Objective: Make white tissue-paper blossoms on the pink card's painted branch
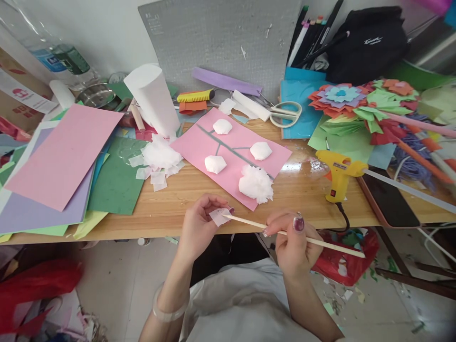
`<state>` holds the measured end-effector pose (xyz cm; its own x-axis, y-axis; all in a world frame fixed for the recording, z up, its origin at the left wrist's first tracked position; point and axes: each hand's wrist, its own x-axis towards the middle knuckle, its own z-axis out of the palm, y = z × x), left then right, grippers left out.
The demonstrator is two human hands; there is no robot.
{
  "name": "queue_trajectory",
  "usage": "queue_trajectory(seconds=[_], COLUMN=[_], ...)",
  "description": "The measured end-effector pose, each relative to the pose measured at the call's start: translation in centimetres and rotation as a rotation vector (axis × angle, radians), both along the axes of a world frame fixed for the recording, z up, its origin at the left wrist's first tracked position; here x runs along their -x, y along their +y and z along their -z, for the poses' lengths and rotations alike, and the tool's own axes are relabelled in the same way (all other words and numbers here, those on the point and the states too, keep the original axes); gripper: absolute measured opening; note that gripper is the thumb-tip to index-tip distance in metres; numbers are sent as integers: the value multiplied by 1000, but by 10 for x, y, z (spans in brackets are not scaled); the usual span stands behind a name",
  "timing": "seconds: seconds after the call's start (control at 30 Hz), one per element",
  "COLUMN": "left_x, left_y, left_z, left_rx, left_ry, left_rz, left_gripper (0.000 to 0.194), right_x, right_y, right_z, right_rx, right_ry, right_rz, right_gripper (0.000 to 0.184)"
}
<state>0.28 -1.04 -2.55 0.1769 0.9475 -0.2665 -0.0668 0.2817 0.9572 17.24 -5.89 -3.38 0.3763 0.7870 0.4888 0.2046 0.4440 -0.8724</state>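
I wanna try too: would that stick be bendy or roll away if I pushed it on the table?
The stick looks straight and wooden, so probably fairly stiff. Being so thin, it's likely light. Its sides look rounded, so it might roll.

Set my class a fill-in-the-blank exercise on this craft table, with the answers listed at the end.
Of the stick and the paper piece, the left hand holds the ____.
The pink card in the middle bears ____ white puffs.
The glue gun is ____ in colour.
Missing words: paper piece; four; yellow.
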Motion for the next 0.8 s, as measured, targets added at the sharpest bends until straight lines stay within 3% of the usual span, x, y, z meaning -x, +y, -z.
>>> queue_trajectory(seconds=[0.3, 0.5, 0.8], left_x=[8, 6, 3], left_y=[-11, -12, -13], left_z=[2, 4, 3], left_rx=[8, 1, -100], left_ry=[51, 1, 56], left_rz=[31, -15, -96], left_gripper=[18, 38, 28], right_x=[-3, -5, -10], right_y=[2, 1, 0], right_z=[6, 6, 8], right_rx=[77, 94, 89], right_ry=[-104, -50, 105], right_rz=[54, 60, 54], right_gripper=[45, 47, 47])
